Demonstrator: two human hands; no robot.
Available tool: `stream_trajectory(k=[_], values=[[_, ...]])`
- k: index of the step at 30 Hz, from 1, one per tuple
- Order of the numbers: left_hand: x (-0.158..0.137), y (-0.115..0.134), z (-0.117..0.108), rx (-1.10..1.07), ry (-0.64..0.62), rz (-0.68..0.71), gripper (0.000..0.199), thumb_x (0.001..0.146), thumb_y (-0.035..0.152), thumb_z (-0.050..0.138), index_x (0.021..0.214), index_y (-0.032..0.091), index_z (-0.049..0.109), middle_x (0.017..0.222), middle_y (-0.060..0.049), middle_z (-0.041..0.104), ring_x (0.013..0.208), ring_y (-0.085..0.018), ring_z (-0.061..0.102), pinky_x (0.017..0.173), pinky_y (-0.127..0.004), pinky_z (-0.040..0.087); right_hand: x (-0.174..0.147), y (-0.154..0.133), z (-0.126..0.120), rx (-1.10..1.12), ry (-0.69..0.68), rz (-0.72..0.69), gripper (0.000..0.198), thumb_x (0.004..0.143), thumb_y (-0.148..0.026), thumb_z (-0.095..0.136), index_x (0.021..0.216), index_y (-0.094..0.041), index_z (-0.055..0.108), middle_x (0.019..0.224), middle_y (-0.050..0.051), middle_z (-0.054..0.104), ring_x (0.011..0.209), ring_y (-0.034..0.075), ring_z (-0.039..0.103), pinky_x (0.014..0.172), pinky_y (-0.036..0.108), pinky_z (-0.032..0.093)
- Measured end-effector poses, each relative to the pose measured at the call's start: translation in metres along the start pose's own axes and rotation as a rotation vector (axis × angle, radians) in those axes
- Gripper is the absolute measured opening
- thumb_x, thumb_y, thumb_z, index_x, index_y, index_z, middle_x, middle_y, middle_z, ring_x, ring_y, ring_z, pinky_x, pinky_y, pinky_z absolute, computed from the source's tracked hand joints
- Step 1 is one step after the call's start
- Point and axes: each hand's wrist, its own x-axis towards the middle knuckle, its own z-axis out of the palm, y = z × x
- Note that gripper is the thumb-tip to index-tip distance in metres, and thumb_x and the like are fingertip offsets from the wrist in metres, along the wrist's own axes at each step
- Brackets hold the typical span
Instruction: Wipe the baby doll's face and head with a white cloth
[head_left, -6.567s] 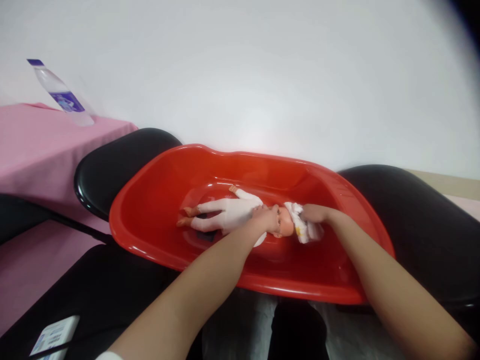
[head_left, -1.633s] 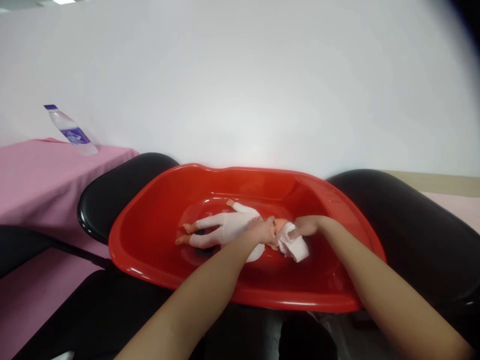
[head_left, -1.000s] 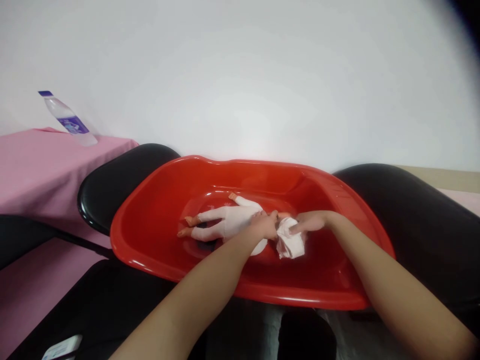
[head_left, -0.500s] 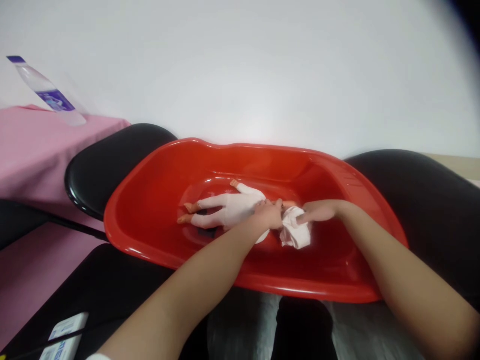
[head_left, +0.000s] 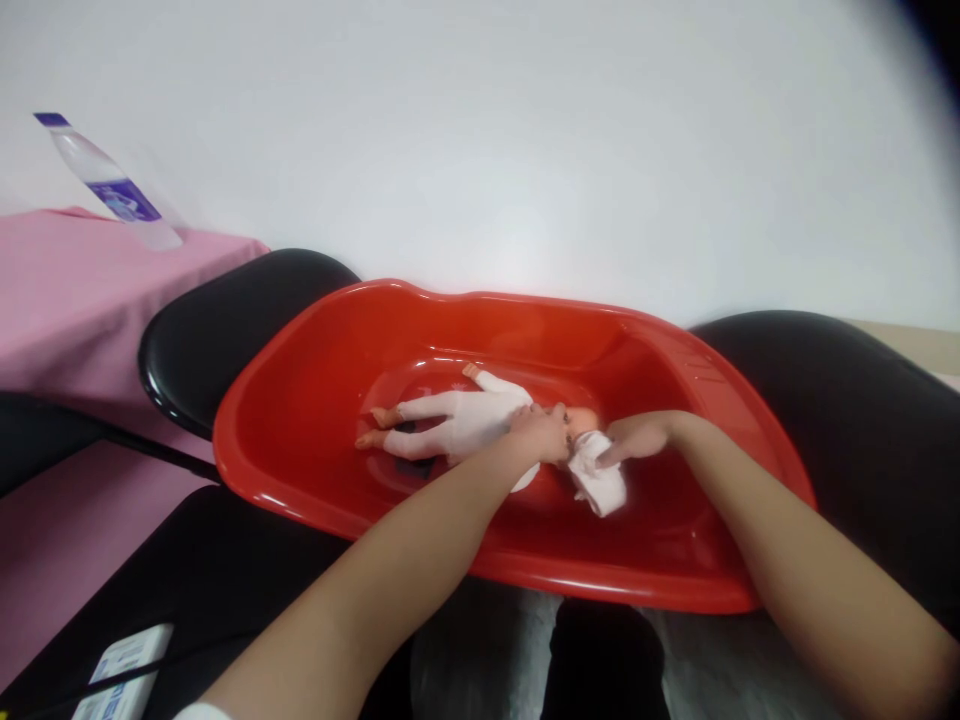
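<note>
A baby doll (head_left: 480,420) in white clothes lies on its back in a red baby bathtub (head_left: 300,420), feet to the left and head to the right. My left hand (head_left: 541,432) is closed on the doll around its neck and upper chest, hiding that part. A white cloth (head_left: 601,482) hangs from my right hand (head_left: 637,437), whose fingers press it against the doll's head. Part of the head shows above the cloth.
Black chairs (head_left: 225,330) stand at both ends of the tub. A pink-covered table (head_left: 112,290) at the left carries a plastic bottle (head_left: 120,190) with a purple label. A white box (head_left: 127,670) lies at the lower left; behind the tub is a white wall (head_left: 525,140).
My right hand has shifted the cloth slightly right and down, uncovering more of the doll's head. My left hand stays on the doll. The view has shifted slightly.
</note>
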Motion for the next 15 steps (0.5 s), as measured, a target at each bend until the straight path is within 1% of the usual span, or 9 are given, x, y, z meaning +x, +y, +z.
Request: stream_trajectory(k=[2,4,6,8,11,13,15], values=[[-0.0011,-0.0011,-0.0001,0.024,0.015,0.016,0.074,0.071,0.057,0.062,0.133,0.027,0.034,0.135,-0.014,0.051,0.128,-0.032,0.044,0.102,-0.043,0.037,-0.0033,-0.0037,0.0009,0.126,0.014,-0.057,0.068,0.066,-0.065,0.066,0.106,-0.01,0.071,0.1,0.012,0.071,0.095,0.025,0.066,0.09,0.033,0.05],[-0.0015,-0.0025,0.0006,0.046,0.039,0.034,0.072,0.072,0.056,0.061,0.133,0.026,0.035,0.132,-0.015,0.053,0.124,-0.032,0.047,0.101,-0.042,0.038,-0.007,-0.0076,0.0017,0.267,0.057,-0.115,0.071,0.067,-0.064,0.067,0.11,-0.008,0.068,0.103,0.013,0.07,0.094,0.023,0.066,0.091,0.031,0.05],[-0.0016,-0.0034,0.0012,0.052,0.053,0.05,0.074,0.071,0.053,0.063,0.134,0.027,0.035,0.133,-0.015,0.052,0.123,-0.032,0.048,0.101,-0.043,0.038,-0.0096,-0.0103,0.0021,0.386,0.105,-0.172,0.07,0.067,-0.061,0.069,0.112,-0.007,0.067,0.106,0.014,0.069,0.095,0.022,0.066,0.092,0.03,0.051],[-0.002,-0.0032,0.001,0.045,0.052,0.061,0.079,0.069,0.051,0.065,0.137,0.027,0.033,0.136,-0.013,0.051,0.125,-0.031,0.046,0.103,-0.043,0.036,-0.0104,-0.0112,0.0022,0.453,0.144,-0.198,0.066,0.068,-0.058,0.07,0.109,-0.007,0.068,0.106,0.014,0.069,0.093,0.021,0.066,0.092,0.03,0.051],[-0.004,-0.0012,-0.0012,0.042,0.038,0.058,0.093,0.065,0.052,0.071,0.143,0.027,0.027,0.141,-0.013,0.047,0.129,-0.031,0.042,0.105,-0.041,0.034,-0.0086,-0.0099,0.0025,0.456,0.184,-0.169,0.06,0.068,-0.056,0.07,0.101,-0.007,0.069,0.098,0.013,0.071,0.087,0.02,0.067,0.088,0.03,0.052],[-0.0055,0.0,-0.0025,0.039,0.035,0.048,0.093,0.064,0.052,0.074,0.142,0.029,0.029,0.139,-0.014,0.049,0.128,-0.032,0.043,0.105,-0.042,0.034,-0.007,-0.0088,0.003,0.422,0.184,-0.136,0.057,0.067,-0.056,0.07,0.094,-0.006,0.07,0.091,0.013,0.071,0.081,0.019,0.066,0.083,0.029,0.053],[-0.0061,0.0,-0.0024,0.03,0.043,0.037,0.087,0.063,0.053,0.074,0.137,0.031,0.034,0.134,-0.014,0.052,0.124,-0.033,0.045,0.103,-0.043,0.035,-0.0062,-0.0082,0.0037,0.38,0.174,-0.111,0.056,0.066,-0.057,0.069,0.088,-0.005,0.069,0.085,0.013,0.071,0.077,0.019,0.065,0.079,0.028,0.052]])
